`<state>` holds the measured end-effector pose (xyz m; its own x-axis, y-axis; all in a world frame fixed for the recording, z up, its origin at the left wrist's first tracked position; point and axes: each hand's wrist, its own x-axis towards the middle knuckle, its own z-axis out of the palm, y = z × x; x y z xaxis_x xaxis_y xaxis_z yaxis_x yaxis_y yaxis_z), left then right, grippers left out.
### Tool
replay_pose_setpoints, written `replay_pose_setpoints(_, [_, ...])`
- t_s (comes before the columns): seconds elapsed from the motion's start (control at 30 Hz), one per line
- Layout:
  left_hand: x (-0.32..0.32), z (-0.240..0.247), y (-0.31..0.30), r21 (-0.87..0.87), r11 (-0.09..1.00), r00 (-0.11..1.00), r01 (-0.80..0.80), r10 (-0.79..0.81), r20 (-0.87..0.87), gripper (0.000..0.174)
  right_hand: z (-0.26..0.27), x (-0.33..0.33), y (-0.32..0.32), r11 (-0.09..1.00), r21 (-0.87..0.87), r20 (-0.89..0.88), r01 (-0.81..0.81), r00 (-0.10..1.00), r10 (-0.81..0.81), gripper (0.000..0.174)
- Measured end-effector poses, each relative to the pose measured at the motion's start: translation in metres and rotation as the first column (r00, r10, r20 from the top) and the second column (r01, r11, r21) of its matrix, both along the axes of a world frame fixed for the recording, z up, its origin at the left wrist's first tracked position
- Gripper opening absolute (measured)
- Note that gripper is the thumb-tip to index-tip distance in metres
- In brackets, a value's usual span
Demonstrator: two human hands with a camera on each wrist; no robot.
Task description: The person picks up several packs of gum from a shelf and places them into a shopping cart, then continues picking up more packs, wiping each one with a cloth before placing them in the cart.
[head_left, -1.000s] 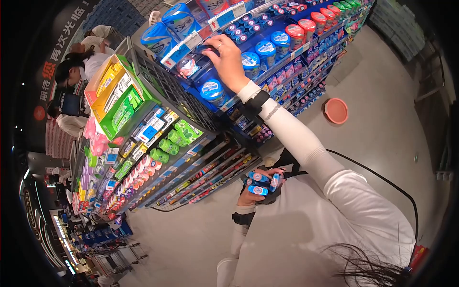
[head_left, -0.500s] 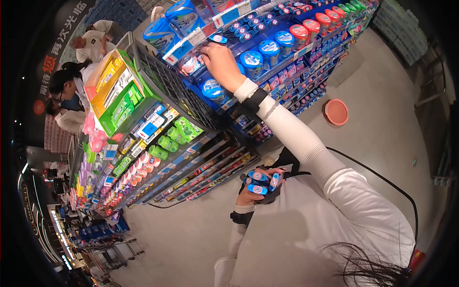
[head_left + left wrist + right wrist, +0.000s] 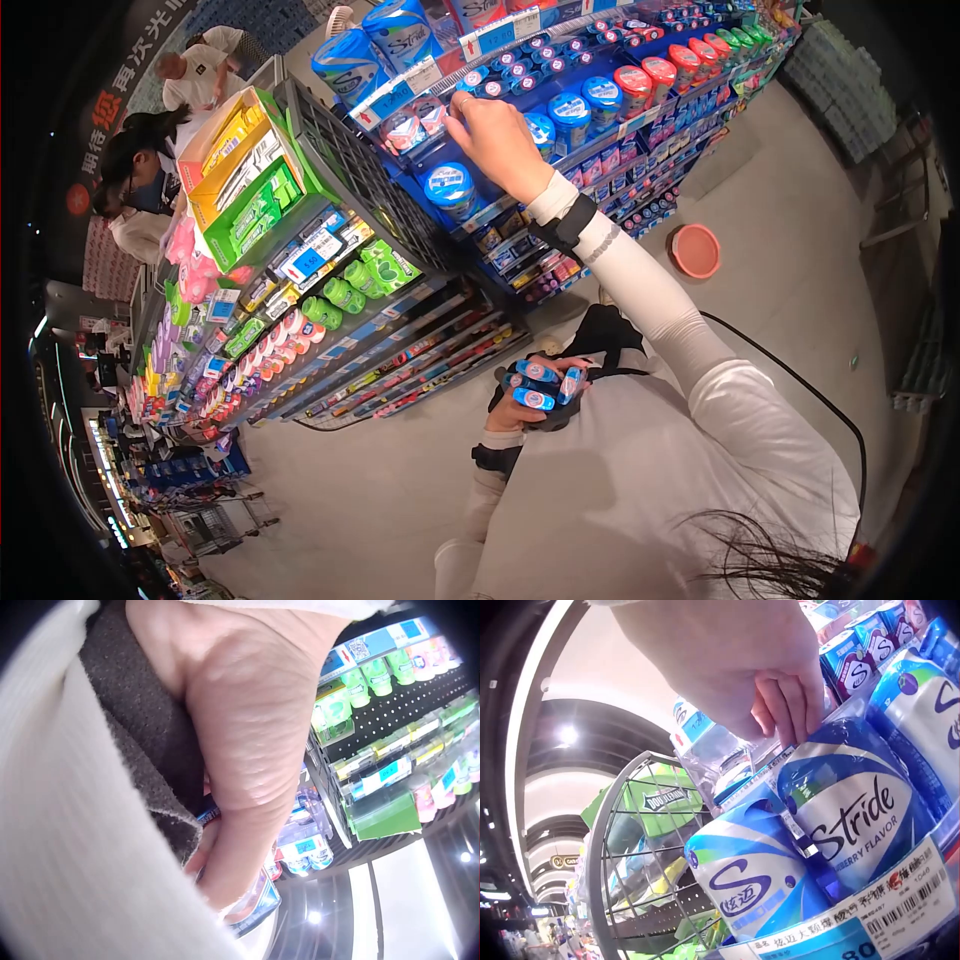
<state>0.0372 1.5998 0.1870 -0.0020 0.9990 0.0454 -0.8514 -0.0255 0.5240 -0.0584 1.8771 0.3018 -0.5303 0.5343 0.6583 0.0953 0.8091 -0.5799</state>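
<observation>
My left hand (image 3: 522,400) is held close to the body and grips several small blue packs (image 3: 533,398) with round white-and-pink emblems. In the left wrist view the base of the thumb fills the middle, and an edge of a pack (image 3: 259,906) shows below it. My right hand (image 3: 497,140) reaches into the upper shelf, fingers bent down beside a row of matching small blue packs (image 3: 510,72). Its fingers (image 3: 799,705) pass behind a blue Stride bottle (image 3: 855,806) in the right wrist view; I cannot tell whether they hold something.
Blue-lidded tubs (image 3: 450,188) line the shelf below the hand. Pink-and-white round containers (image 3: 402,130) stand left of it. A black wire basket side (image 3: 350,150) borders a rack with green bottles (image 3: 345,295). An orange basin (image 3: 694,250) sits on the floor; people stand behind.
My right hand has come down and shifted right along the shelf, away from the pink-and-white containers. A blue pack near its fingertips now shows beside the row. My left hand keeps its packs.
</observation>
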Motion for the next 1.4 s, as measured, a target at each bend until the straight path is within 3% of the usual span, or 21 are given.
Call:
replay_pose_setpoints(0.1, [0.0, -0.002, -0.001, 0.001, 1.0, 1.0, 0.013, -0.013, -0.001, 0.052, 0.003, 0.001, 0.002, 0.996, 0.072, -0.001, 0.054, 0.999, -0.054, 0.016])
replay_pose_setpoints(0.3, [0.0, -0.006, -0.001, 0.014, 1.0, 0.999, 0.004, -0.005, 0.034, 0.05, -0.002, 0.022, 0.011, 0.981, 0.149, 0.072, 0.124, 0.988, -0.136, 0.053])
replay_pose_setpoints(0.43, [-0.002, -0.011, 0.0, 0.017, 0.999, 0.998, 0.046, -0.047, 0.031, 0.051, 0.001, 0.026, 0.018, 0.952, 0.24, 0.212, 0.192, 0.946, -0.244, 0.05])
replay_pose_setpoints(0.67, [-0.005, -0.009, 0.001, 0.023, 0.997, 0.998, 0.069, -0.069, -0.013, 0.053, 0.018, 0.029, 0.022, 0.949, 0.303, 0.254, 0.085, 0.953, -0.167, 0.044])
replay_pose_setpoints(0.73, [-0.007, -0.008, 0.001, 0.017, 0.996, 0.997, 0.083, -0.083, -0.01, 0.053, 0.012, 0.027, 0.027, 0.962, 0.272, 0.001, -0.005, 1.0, 0.005, 0.046])
replay_pose_setpoints(0.77, [-0.008, -0.007, 0.0, 0.01, 0.995, 0.995, 0.099, -0.099, -0.005, 0.053, 0.008, 0.023, 0.031, 0.962, 0.272, 0.002, -0.007, 1.0, 0.006, 0.046])
replay_pose_setpoints(0.83, [-0.008, -0.007, 0.0, 0.015, 0.996, 0.996, 0.092, -0.092, -0.006, 0.053, 0.006, 0.016, 0.037, 0.949, 0.313, -0.251, -0.032, 0.961, 0.115, 0.042])
replay_pose_setpoints(0.87, [-0.009, -0.006, 0.0, 0.021, 0.996, 0.996, 0.088, -0.088, -0.007, 0.053, 0.006, 0.017, 0.033, 0.949, 0.313, -0.251, -0.034, 0.961, 0.117, 0.042])
replay_pose_setpoints(0.9, [-0.01, -0.006, 0.0, 0.021, 0.996, 0.996, 0.087, -0.087, -0.007, 0.053, 0.005, 0.022, 0.025, 0.985, -0.029, -0.199, -0.171, 0.966, 0.162, 0.038])
replay_pose_setpoints(0.93, [-0.01, -0.007, 0.0, 0.029, 0.996, 0.996, 0.081, -0.08, -0.029, 0.053, 0.007, 0.024, 0.02, 0.888, -0.373, -0.164, -0.269, 0.961, 0.222, 0.035])
replay_pose_setpoints(0.97, [-0.011, -0.007, 0.0, 0.039, 0.996, 0.996, 0.075, -0.073, -0.051, 0.053, 0.003, 0.022, 0.019, 0.888, -0.373, -0.163, -0.27, 0.961, 0.224, 0.035])
replay_pose_setpoints(1.03, [-0.01, -0.007, 0.0, 0.047, 0.997, 0.997, 0.063, -0.061, -0.045, 0.052, -0.006, 0.014, 0.016, 0.583, -0.58, -0.53, -0.569, 0.807, 0.26, 0.038])
replay_pose_setpoints(1.3, [-0.009, -0.009, 0.0, 0.059, 0.997, 0.998, 0.046, -0.044, -0.033, 0.052, -0.011, 0.007, 0.005, 0.532, -0.647, -0.567, -0.546, 0.811, 0.142, 0.044])
replay_pose_setpoints(1.4, [-0.007, -0.01, 0.001, 0.071, 0.997, 0.999, 0.036, -0.036, -0.003, 0.052, -0.009, 0.009, -0.005, 0.459, -0.668, -0.633, -0.585, 0.772, 0.063, 0.045])
